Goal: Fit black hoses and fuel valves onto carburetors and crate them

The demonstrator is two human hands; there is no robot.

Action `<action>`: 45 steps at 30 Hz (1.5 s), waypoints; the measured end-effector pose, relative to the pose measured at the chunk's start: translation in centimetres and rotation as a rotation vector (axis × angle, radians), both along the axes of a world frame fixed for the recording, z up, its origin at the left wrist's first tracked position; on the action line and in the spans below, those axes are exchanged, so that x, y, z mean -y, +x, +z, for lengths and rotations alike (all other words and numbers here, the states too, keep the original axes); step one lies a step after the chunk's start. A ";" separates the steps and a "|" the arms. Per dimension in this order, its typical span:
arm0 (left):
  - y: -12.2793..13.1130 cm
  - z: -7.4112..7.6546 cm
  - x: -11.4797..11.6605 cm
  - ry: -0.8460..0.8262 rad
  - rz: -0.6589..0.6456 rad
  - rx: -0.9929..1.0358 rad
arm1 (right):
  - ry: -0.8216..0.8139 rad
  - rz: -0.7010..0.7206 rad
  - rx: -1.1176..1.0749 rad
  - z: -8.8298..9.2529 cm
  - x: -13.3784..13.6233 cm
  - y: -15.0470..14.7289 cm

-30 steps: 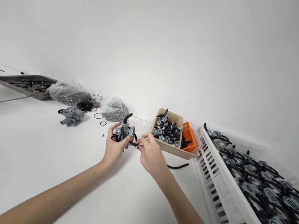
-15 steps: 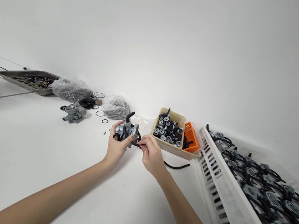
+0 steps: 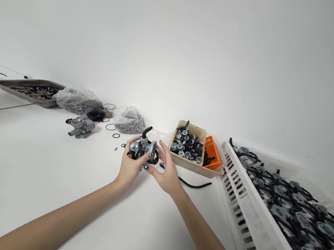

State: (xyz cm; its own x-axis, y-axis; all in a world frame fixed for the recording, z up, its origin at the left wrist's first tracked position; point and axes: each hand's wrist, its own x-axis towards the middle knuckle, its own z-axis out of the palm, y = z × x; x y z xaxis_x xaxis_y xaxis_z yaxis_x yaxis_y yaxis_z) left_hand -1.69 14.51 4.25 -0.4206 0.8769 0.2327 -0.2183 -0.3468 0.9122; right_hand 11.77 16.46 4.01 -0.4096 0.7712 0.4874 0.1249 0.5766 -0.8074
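Observation:
A grey metal carburetor [image 3: 143,145] with a black elbow on top and a looped black hose is held above the white table. My left hand [image 3: 129,168] is closed around its left side, thumb across the front. Cupped about its right side, my right hand [image 3: 167,175] has its thumb at the lower body and its fingers up beside the hose loop. Where those fingers touch is partly hidden. A loose black hose [image 3: 195,185] lies on the table just right of my right hand.
To the left sit another carburetor [image 3: 81,127], black O-rings [image 3: 96,116], bags of small parts [image 3: 128,121] and a metal tray [image 3: 23,96]. On the right are a cream bin [image 3: 195,167], an orange basket [image 3: 214,150] and a white crate [image 3: 253,213] full of carburetors.
My right hand has let go of its pinch at the hose and opened out to cup the carburetor's right side. The carburetor has turned and shifted slightly.

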 end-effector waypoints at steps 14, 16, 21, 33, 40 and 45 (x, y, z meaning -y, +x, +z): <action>0.0 -0.9 -0.5 0.015 -0.101 -0.016 | 0.062 -0.135 0.152 0.4 0.1 0.2; 0.0 -0.9 -0.6 -0.015 -0.088 -0.006 | 0.075 -0.142 0.193 0.4 0.1 0.3; 0.1 -1.2 -0.8 -0.050 -0.089 0.030 | 0.038 -0.117 0.193 0.3 -0.3 0.5; 0.0 -0.3 -0.4 -0.080 -0.186 0.209 | -0.087 -0.094 -0.013 -0.2 -0.9 0.2; -0.2 -0.9 -0.6 -0.055 -0.219 0.137 | -0.160 -0.062 -0.101 -0.1 -1.2 0.2; -0.3 -1.2 -0.7 -0.043 -0.200 0.108 | -0.220 -0.061 -0.127 -0.1 -1.5 0.2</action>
State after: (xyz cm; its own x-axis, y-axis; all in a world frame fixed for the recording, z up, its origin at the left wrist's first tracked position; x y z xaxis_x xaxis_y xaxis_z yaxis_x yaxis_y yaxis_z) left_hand -1.97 15.17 3.04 -0.2579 0.9533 0.1569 -0.3757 -0.2486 0.8928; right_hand 11.95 17.91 3.90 -0.3056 0.8855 0.3500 0.0436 0.3802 -0.9239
